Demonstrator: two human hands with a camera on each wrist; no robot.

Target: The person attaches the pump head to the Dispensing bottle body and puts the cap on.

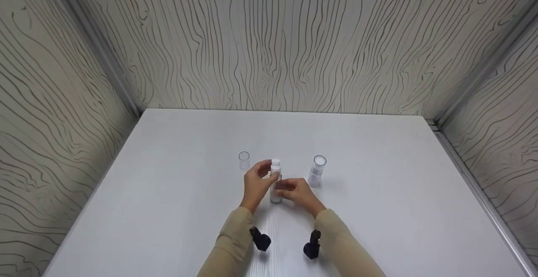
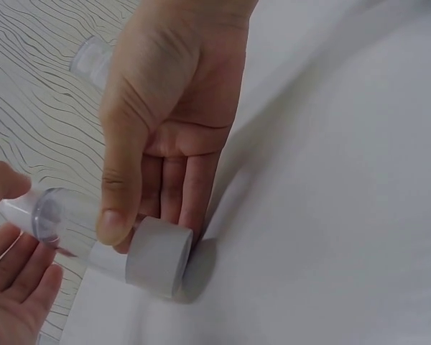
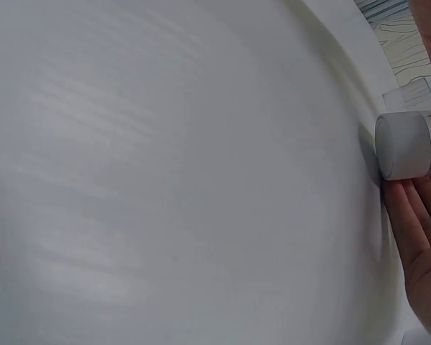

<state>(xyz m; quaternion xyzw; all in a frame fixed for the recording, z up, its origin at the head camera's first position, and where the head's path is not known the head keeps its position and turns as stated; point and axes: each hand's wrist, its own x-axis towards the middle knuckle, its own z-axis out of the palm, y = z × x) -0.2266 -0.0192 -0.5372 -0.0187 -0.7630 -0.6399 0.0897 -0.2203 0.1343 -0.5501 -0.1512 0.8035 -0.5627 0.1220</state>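
A small white bottle (image 1: 275,168) with a white cap stands upright, its lower part inside the mouth of a clear tube (image 2: 79,215). My left hand (image 1: 257,184) pinches the white bottle near the tube's rim. Lower down, my right hand (image 1: 297,191) grips the tube between thumb and fingers. The tube's pale, thick base (image 2: 158,255) is close to the table; the right wrist view shows this base (image 3: 404,146) above the right fingers. Much of the bottle and tube is covered by fingers.
Left of the hands stands a small clear cup (image 1: 244,160). To the right is another clear tube (image 1: 317,171) with white content inside. The white table (image 1: 378,142) meets wood-grain-patterned walls (image 1: 269,41) at the back and sides. Black wrist mounts (image 1: 311,247) hang beside the sleeves.
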